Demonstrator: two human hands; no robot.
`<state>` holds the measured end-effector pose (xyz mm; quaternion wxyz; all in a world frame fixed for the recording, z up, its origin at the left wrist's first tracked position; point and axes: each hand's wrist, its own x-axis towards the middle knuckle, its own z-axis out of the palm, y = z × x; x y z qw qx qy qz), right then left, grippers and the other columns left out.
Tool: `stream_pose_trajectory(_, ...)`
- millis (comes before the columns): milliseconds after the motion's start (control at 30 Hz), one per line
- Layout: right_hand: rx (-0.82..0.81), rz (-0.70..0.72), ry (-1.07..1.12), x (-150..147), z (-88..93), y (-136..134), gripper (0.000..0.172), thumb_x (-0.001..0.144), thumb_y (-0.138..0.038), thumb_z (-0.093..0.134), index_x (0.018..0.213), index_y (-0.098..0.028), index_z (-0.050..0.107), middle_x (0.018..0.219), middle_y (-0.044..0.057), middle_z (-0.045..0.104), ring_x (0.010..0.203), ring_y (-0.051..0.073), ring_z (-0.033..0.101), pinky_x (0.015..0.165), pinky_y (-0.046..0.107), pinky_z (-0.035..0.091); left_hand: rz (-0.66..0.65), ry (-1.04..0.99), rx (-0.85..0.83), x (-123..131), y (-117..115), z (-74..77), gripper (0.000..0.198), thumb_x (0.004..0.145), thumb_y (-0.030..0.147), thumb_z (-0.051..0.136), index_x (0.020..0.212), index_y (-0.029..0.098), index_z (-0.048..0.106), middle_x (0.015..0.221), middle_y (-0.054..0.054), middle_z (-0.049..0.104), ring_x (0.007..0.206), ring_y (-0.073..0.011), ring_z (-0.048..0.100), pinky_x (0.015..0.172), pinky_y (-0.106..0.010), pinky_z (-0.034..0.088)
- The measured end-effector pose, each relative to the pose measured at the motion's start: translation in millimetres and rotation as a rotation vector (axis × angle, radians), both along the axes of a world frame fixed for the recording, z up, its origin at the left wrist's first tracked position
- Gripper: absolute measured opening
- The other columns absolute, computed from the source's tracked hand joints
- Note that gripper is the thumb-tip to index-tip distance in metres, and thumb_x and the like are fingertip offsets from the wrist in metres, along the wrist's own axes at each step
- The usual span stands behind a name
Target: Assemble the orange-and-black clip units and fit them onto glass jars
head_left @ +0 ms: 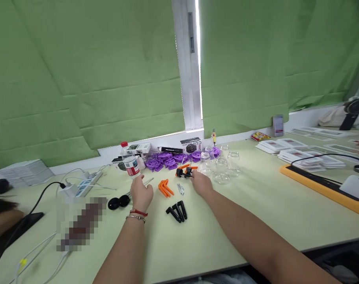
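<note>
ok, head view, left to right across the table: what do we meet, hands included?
White stack → power strip → two round black pieces → left hand → orange angled pieces → metal pins → right hand → rightmost glass jar → bright packet → upright device.

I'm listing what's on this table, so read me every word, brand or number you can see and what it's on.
"CUP": upside down on the box.
"HOLDER", less clear: same box, upside down.
Too small or blurred to read: print on the bottle, black bar, snack bag and cards.
Pixelated, unreadable: upright panel.
</note>
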<state>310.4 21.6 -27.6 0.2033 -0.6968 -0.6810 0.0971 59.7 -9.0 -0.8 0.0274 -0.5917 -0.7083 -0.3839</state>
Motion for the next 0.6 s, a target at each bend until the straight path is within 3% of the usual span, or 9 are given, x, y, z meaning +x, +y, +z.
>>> stream_pose_trajectory(167, 0.025, -0.005, -0.059, 0, -2.8, -1, 0.017, 0.090, -0.029, 0.046, 0.103, -0.018, 0.050, 0.092, 0.010, 0.066, 0.082, 0.022, 0.062, 0.065, 0.028, 0.036, 0.161, 0.201, -0.067, -23, 3, 5.6, 0.036, 0.077, 0.016, 0.047, 0.111, 0.007, 0.052, 0.113, -0.018, 0.055, 0.114, -0.0284, 0.050, 0.095, -0.038, 0.040)
stream_pose_trajectory(367, 0.025, 0.009, -0.125, -1, -2.8, -4, 0.016, 0.091, -0.019, 0.042, 0.105, -0.017, 0.050, 0.099, 0.012, 0.063, 0.086, 0.021, 0.062, 0.067, 0.028, 0.036, 0.107, 0.291, -0.243, -21, 3, -3.7, 0.024, 0.073, 0.009, 0.046, 0.092, 0.008, 0.060, 0.102, -0.021, 0.059, 0.099, -0.0329, 0.058, 0.087, -0.044, 0.041)
stream_pose_trajectory(600, 0.068, -0.023, -0.159, -2, -2.8, -6, 0.016, 0.089, -0.018, 0.044, 0.102, -0.014, 0.053, 0.104, 0.014, 0.057, 0.080, 0.020, 0.061, 0.065, 0.028, 0.037, 0.110, 0.285, -0.370, -22, 1, -2.4, 0.024, 0.075, 0.011, 0.044, 0.093, 0.011, 0.060, 0.100, -0.019, 0.060, 0.095, -0.0337, 0.059, 0.077, -0.042, 0.044)
